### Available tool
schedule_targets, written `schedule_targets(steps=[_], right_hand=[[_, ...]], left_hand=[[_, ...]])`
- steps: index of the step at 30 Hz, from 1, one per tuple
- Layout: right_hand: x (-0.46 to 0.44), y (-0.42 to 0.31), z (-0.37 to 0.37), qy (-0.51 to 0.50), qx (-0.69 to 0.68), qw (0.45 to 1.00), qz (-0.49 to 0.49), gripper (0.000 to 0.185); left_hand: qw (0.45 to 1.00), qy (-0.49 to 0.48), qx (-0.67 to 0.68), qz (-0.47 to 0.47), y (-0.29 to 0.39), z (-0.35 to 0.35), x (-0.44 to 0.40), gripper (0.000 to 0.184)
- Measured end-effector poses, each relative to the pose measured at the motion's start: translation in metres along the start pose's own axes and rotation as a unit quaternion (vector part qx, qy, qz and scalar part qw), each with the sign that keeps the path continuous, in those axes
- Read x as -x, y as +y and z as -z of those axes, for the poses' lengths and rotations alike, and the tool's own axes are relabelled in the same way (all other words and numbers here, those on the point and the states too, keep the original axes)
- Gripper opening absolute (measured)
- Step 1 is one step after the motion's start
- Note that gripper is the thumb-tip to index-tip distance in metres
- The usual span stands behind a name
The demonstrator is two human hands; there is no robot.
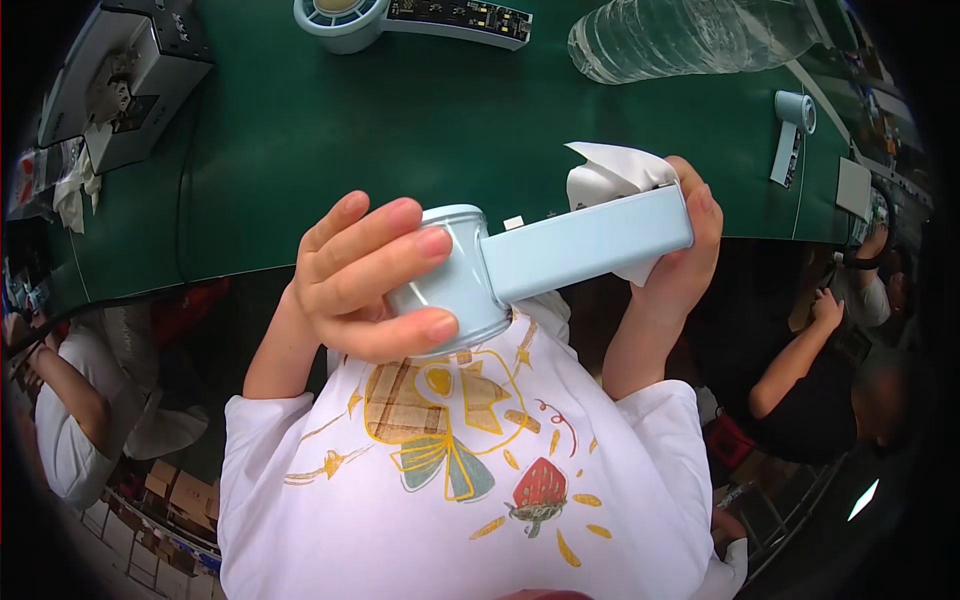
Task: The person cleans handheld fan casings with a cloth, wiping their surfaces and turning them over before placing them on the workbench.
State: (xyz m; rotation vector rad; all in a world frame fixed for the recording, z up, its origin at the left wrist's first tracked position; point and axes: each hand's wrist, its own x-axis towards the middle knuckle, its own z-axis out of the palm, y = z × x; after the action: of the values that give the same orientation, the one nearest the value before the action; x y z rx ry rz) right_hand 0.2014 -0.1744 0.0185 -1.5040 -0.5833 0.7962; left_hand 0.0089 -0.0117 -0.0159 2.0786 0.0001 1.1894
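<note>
Both my hands hold a light blue handheld fan body (590,240) in front of my chest, above the table's near edge. My left hand (365,280) wraps its fingers around the round head. At the far end of the handle my right hand (695,225) grips, with a crumpled white tissue or cloth (620,172) between it and the handle. A small white piece (513,223) sticks up from the handle's upper edge near the head. The handle's far side is hidden from me.
On the green table (400,130) lie another fan body with an exposed circuit board (460,18), a clear plastic bottle (690,40) and a small blue fan (793,125). A grey-white machine (130,90) stands at left. Other people (820,350) sit on both sides.
</note>
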Motion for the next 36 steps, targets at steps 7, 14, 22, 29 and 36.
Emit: schedule_targets(steps=[7,14,22,29,36], right_hand=[[0.003,-0.009,-0.037,0.198,0.1,0.968,-0.116,0.046],[0.011,-0.008,0.003,0.15,-0.111,0.933,-0.308,0.039],[0.023,0.02,0.127,0.357,0.086,0.929,0.038,0.047],[-0.045,0.012,0.196,0.385,0.504,0.766,-0.104,0.043],[-0.026,0.009,0.022,0.262,0.112,0.951,0.119,0.027]], left_hand=[[0.759,0.044,0.376,0.53,0.008,0.013,-0.005,0.065],[0.965,-0.254,-0.009,0.061,0.002,0.011,-0.03,0.066],[0.943,0.027,-0.243,0.225,-0.072,0.016,-0.059,0.073],[0.957,-0.061,-0.094,0.268,-0.074,0.03,-0.055,0.065],[0.977,-0.05,-0.161,0.129,-0.032,0.007,0.017,0.059]])
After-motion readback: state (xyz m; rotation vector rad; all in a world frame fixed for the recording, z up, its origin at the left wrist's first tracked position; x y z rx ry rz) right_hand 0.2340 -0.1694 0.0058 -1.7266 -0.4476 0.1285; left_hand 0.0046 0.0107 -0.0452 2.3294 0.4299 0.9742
